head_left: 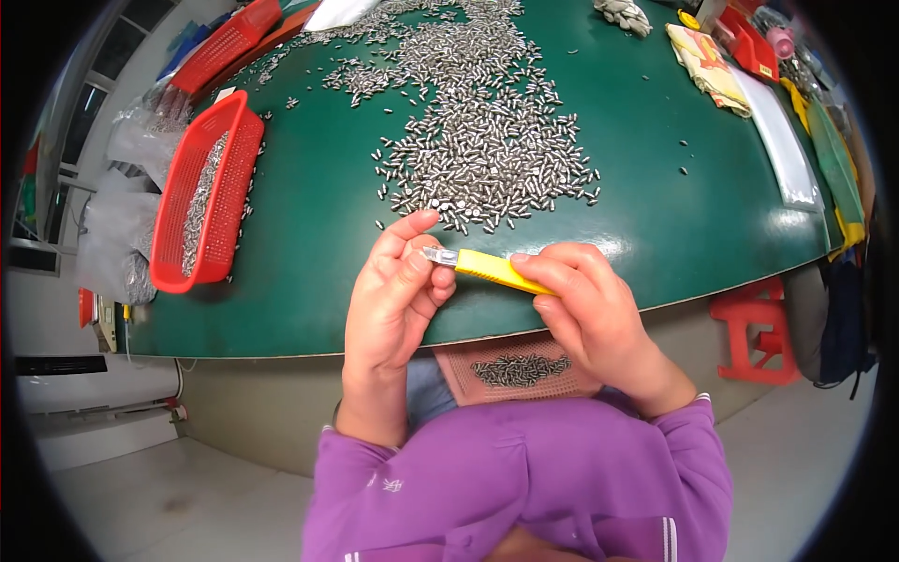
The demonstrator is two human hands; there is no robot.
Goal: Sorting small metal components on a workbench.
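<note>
Mid-frame, the right hand [590, 295] pinches a yellow utility knife [496, 270], blade [442, 256] at the half-curled left hand [386, 290], whose hold is unclear; metal pins [487, 155] above, red plastic basket [234, 178] left.

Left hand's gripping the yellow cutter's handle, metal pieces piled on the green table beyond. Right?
Wrong hand: the head view shows the right hand gripping the handle of the yellow cutter. The metal pieces are indeed piled on the green table beyond.
</note>
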